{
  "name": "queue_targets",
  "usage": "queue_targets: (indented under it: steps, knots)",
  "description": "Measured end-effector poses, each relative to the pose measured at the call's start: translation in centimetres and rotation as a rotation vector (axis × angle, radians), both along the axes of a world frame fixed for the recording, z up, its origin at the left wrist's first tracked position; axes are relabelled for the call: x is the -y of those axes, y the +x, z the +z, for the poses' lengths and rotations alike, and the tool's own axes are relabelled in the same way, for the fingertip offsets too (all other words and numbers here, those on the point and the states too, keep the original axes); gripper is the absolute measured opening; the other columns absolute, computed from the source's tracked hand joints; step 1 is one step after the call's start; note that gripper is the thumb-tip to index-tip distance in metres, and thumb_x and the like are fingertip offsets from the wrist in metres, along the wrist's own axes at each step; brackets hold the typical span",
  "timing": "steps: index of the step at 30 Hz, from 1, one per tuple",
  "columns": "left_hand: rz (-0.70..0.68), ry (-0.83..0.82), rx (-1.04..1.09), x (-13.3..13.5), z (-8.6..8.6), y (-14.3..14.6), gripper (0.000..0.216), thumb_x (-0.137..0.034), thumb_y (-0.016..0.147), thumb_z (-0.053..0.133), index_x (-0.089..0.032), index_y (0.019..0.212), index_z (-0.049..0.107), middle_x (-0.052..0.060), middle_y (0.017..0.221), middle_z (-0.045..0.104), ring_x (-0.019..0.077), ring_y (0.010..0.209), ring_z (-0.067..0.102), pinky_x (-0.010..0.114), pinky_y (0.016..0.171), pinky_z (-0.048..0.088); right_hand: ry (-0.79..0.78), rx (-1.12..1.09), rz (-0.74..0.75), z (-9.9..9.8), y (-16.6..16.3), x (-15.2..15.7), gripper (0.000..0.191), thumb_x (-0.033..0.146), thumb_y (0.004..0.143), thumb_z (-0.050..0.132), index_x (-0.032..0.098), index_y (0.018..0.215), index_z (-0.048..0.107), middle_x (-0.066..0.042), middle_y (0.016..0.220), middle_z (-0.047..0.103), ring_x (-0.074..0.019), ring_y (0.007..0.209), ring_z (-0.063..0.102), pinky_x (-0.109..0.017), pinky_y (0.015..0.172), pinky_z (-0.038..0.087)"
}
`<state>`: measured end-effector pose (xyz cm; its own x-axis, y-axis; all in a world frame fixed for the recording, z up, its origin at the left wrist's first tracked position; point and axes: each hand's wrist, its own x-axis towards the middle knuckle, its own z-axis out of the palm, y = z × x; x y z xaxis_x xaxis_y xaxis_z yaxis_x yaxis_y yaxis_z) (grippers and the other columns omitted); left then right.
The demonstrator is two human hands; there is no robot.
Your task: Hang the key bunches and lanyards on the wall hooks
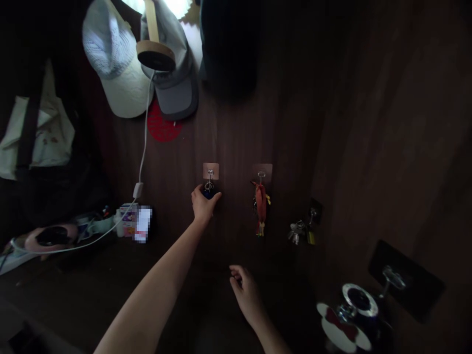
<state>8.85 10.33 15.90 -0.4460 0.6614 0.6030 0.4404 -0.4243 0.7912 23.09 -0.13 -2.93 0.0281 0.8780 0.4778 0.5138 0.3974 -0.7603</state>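
My left hand (202,205) reaches up to an adhesive hook (210,171) on the dark wood panel. Its thumb and fingers are closed around a dark blue item (209,194), which hangs with a metal ring from that hook; most of the item is hidden, so its kind does not show. Lower down, my right hand (245,289) hovers apart from everything, fingers loosely bent and a gap at the thumb, with nothing visible in it. Between the hands' reach and the right side, a reddish-brown strap bundle (260,204) hangs from a second hook (261,174).
Keys (296,231) hang farther right, past them a mouse-shaped ornament (342,327) below a black hook plate (405,280). Caps (125,83) and a wooden-rimmed lamp (155,48) are overhead. A white cord (144,142) runs down to the cluttered shelf, beside a canvas bag (51,132).
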Motion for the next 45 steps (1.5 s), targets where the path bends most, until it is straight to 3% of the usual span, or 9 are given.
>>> queue_targets:
  steps: [7,15,17,22,25,30,37,41,45]
  knots:
    - [0.019,-0.163,0.056,-1.6,0.4,0.3,0.029,-0.025,0.067,0.063,-0.016,0.094,0.056,0.01,0.098,0.057,0.02,0.091,0.057,0.031,0.083,0.041,-0.04,-0.009,0.049,0.1,0.2,-0.4,0.023,0.023,0.076,0.047,0.021,0.091,0.063,-0.006,0.087,0.065,-0.0192,0.083,0.061,-0.032,0.079,0.047]
    - [-0.058,-0.163,0.045,-0.8,1.4,-1.4,0.018,-0.022,0.065,0.061,-0.018,0.082,0.06,0.004,0.077,0.062,0.0186,0.078,0.059,0.028,0.073,0.043,-0.055,-0.005,0.072,0.1,0.1,-0.6,0.021,0.024,0.075,0.048,0.022,0.09,0.063,-0.005,0.088,0.065,-0.0191,0.083,0.061,-0.031,0.078,0.047]
    - [-0.177,-0.153,0.114,-0.7,1.5,-1.6,0.015,-0.024,0.065,0.062,-0.017,0.078,0.058,0.002,0.071,0.061,0.0174,0.071,0.059,0.028,0.068,0.044,-0.052,-0.007,0.07,0.2,0.1,-0.5,0.021,0.024,0.076,0.048,0.022,0.089,0.063,-0.005,0.088,0.065,-0.0188,0.083,0.061,-0.031,0.078,0.047]
    - [-0.7,-0.171,0.43,0.0,1.8,-1.6,0.013,-0.019,0.066,0.06,-0.015,0.074,0.052,0.004,0.073,0.062,0.0146,0.068,0.062,0.028,0.065,0.049,-0.057,0.011,0.044,0.6,-0.1,-0.3,0.021,0.023,0.076,0.047,0.021,0.089,0.063,-0.005,0.086,0.065,-0.0181,0.081,0.061,-0.03,0.077,0.047]
    - [-0.813,-0.217,0.531,0.7,2.2,-1.8,0.015,-0.016,0.067,0.06,-0.016,0.075,0.047,0.0,0.065,0.058,0.0123,0.061,0.061,0.028,0.061,0.051,-0.062,0.023,0.041,0.7,-0.1,-0.1,0.021,0.021,0.076,0.046,0.021,0.089,0.062,-0.005,0.086,0.065,-0.0179,0.081,0.061,-0.029,0.077,0.046]
    - [-0.638,-0.255,0.329,1.6,3.5,-2.8,0.033,-0.017,0.066,0.065,-0.018,0.094,0.047,-0.006,0.056,0.051,0.006,0.041,0.049,0.017,0.041,0.04,-0.062,0.025,0.027,0.7,-0.1,-0.1,0.021,0.019,0.075,0.046,0.022,0.088,0.062,-0.004,0.086,0.065,-0.0179,0.082,0.061,-0.029,0.077,0.046]
    - [-0.372,-0.304,-0.094,1.5,6.5,-3.9,0.042,-0.022,0.066,0.063,-0.019,0.105,0.047,-0.006,0.051,0.05,0.0069,0.036,0.044,0.016,0.036,0.033,-0.04,0.045,-0.002,0.8,-0.2,0.0,0.021,0.018,0.074,0.047,0.023,0.087,0.063,-0.003,0.083,0.065,-0.018,0.079,0.061,-0.029,0.077,0.045]
    - [-0.343,-0.321,-0.194,1.2,9.3,-3.9,0.035,-0.024,0.067,0.063,-0.016,0.099,0.05,-0.006,0.046,0.049,0.0073,0.034,0.041,0.016,0.035,0.03,-0.042,0.055,-0.004,0.8,-0.2,0.1,0.022,0.017,0.074,0.046,0.023,0.087,0.063,-0.003,0.084,0.065,-0.018,0.08,0.061,-0.03,0.078,0.044]
    - [-0.369,-0.277,-0.09,1.5,12.4,-3.8,0.027,-0.026,0.069,0.062,-0.016,0.092,0.052,-0.006,0.045,0.047,0.0068,0.035,0.04,0.016,0.036,0.031,-0.032,0.035,-0.003,0.7,-0.1,0.1,0.023,0.015,0.073,0.046,0.022,0.087,0.063,-0.004,0.084,0.065,-0.018,0.079,0.061,-0.03,0.077,0.044]
